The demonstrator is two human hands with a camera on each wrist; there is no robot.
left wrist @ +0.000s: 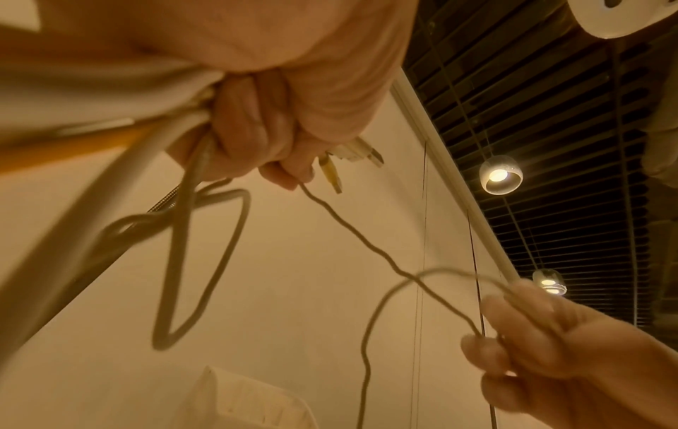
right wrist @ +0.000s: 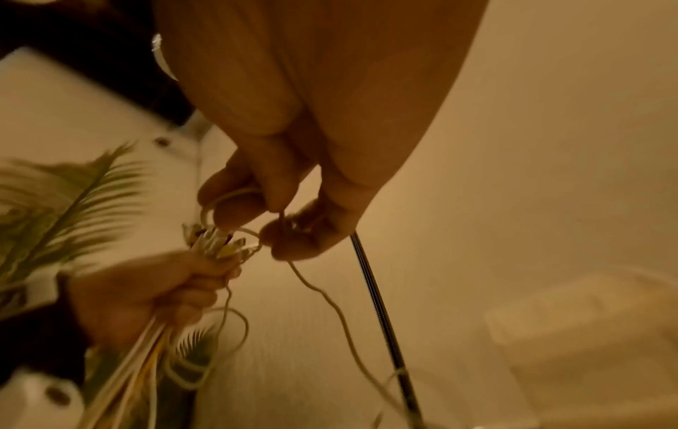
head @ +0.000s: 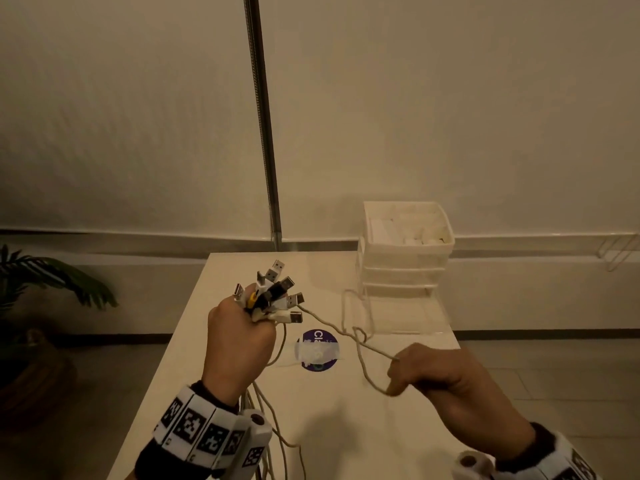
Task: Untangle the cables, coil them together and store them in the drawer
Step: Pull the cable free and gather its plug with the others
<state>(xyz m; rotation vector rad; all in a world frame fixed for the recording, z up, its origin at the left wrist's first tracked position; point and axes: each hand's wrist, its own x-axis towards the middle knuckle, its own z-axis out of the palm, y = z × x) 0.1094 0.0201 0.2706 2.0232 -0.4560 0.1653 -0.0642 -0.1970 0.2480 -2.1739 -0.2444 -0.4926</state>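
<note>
White cables [head: 273, 420], seven plugs [head: 277, 296] fanned, clenched in left hand [head: 239, 341]; right hand [head: 446, 375] fingers pinching one loose strand [head: 346, 332]

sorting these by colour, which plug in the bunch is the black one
In the left hand, the black plug points up to the right, in the middle of the fan; the plugs around it are white or pale.

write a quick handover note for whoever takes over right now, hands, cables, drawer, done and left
Left hand: grips the cable bundle just below the plugs, which fan out above the fist.
Right hand: pinches one thin cable that runs from the bundle and crosses itself in a loop.
Drawer unit: at the table's far right, bottom drawer pulled out.
Done: plug ends gathered.
Left: free the loop, coil, store.
</note>
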